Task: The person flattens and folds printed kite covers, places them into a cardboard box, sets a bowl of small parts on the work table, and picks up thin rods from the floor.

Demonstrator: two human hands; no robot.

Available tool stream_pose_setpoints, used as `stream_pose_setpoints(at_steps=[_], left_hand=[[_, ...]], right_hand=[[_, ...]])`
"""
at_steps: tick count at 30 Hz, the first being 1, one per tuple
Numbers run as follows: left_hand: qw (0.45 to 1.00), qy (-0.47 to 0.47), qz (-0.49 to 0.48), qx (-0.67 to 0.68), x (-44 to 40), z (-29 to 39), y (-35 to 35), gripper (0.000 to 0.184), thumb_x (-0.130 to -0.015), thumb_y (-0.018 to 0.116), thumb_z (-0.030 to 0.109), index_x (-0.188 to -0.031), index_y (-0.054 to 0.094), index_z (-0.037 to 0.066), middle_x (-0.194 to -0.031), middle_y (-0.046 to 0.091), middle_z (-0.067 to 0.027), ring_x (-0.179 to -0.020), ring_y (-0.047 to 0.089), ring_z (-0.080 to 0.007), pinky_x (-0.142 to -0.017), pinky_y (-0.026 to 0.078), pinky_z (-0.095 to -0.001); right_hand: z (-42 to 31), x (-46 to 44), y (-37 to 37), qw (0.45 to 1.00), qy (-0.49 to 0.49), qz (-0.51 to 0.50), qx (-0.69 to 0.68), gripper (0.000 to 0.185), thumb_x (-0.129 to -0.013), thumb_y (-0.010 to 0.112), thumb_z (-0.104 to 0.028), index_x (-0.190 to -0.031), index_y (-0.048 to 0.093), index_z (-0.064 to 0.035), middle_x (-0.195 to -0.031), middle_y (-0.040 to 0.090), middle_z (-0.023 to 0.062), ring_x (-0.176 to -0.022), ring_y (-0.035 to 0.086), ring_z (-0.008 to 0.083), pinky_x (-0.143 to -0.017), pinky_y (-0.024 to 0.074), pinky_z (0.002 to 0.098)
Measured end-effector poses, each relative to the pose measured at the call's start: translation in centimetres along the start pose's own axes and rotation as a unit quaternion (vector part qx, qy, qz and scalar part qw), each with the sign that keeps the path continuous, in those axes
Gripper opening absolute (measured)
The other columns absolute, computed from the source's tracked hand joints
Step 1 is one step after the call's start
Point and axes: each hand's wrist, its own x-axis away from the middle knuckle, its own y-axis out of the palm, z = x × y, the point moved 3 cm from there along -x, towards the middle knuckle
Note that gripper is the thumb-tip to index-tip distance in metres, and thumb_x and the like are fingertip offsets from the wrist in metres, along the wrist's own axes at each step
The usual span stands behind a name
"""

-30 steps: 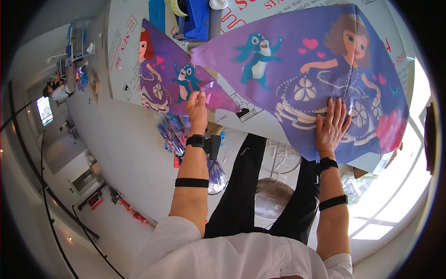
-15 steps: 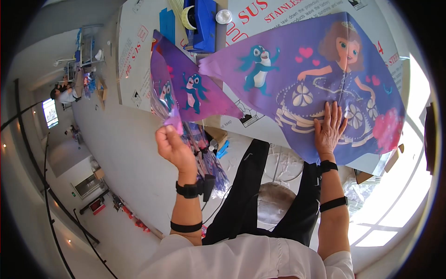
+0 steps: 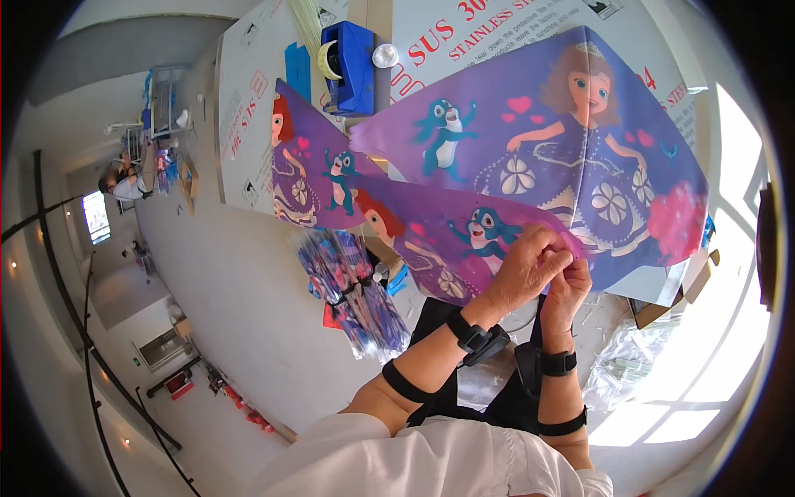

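Head view: big sheet point(image 3: 542, 153) lies spread; left hand point(image 3: 528, 269) and right hand point(image 3: 569, 291) together, pinching small sheet point(image 3: 447, 236) at tip; fastening unclear.

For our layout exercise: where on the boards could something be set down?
Bare: lettered board left of the leftmost princess sheet, and beyond the large princess sheet, right of the white round object. Crowded: around the tape dispenser; near edge around the held sheet.

From the head, one wide, round-edged view looks forward and down, over the shirt point(image 3: 431, 455) to the nearby hands point(image 3: 522, 269) and table point(image 3: 240, 157), with floor point(image 3: 240, 323) at left.
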Motion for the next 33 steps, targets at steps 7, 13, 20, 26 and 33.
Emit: stream_pose_setpoints(at_steps=[7,13,20,26,33], left_hand=[[0.999,0.002,-0.005,-0.039,0.0,0.8,2.0,0.021,-0.078,0.069,0.006,-0.095,0.058,0.001,-0.088,0.057,-0.0092,-0.082,0.06,-0.0227,-0.071,0.049,-0.0327],[1.0,-0.017,-0.005,-0.024,-0.9,0.3,1.6,0.023,-0.082,0.071,0.014,-0.095,0.056,0.002,-0.088,0.056,-0.0113,-0.078,0.059,-0.0243,-0.068,0.049,-0.0325],[0.994,0.011,0.04,-0.106,-1.0,0.2,0.4,0.013,-0.087,0.064,0.01,-0.093,0.061,-0.001,-0.084,0.062,-0.0122,-0.072,0.061,-0.0241,-0.064,0.049,-0.0316],[0.985,-0.138,0.087,0.048,-0.8,-1.6,1.1,0.007,-0.082,0.072,0.004,-0.085,0.066,0.002,-0.071,0.062,0.0016,-0.062,0.053,-0.0048,-0.054,0.043,-0.0221],[0.991,-0.118,-0.036,0.049,-1.7,0.4,-0.4,0.02,-0.075,0.075,-0.003,-0.087,0.061,0.004,-0.081,0.061,0.0021,-0.072,0.055,-0.0063,-0.065,0.046,-0.0233]], right_hand=[[-1.4,0.3,-1.3,0.989,0.002,-0.072,0.126,0.042,-0.083,0.058,0.006,-0.125,0.052,0.003,-0.115,0.061,0.0085,-0.108,0.059,0.02,-0.091,0.0481,0.0295],[-2.3,1.2,-0.6,0.985,0.059,-0.138,0.088,0.061,-0.075,0.06,0.006,-0.134,0.043,0.004,-0.128,0.052,0.0116,-0.122,0.049,0.0249,-0.102,0.0389,0.0323],[-3.6,0.9,0.9,0.923,-0.135,-0.167,0.321,0.065,-0.081,0.059,0.001,-0.141,0.034,0.0039,-0.144,0.037,0.0249,-0.134,0.039,0.0365,-0.105,0.0379,0.0385],[-1.2,-0.8,-1.2,0.981,0.143,-0.022,-0.127,0.03,-0.089,0.066,-0.01,-0.116,0.061,0.0013,-0.105,0.065,0.0046,-0.098,0.059,0.0103,-0.088,0.048,0.0264],[-2.2,-3.4,-2.9,0.955,0.187,0.03,-0.227,0.01,-0.089,0.064,-0.005,-0.079,0.062,-0.0041,-0.076,0.062,0.0001,-0.067,0.057,0.0088,-0.061,0.0459,0.023]])
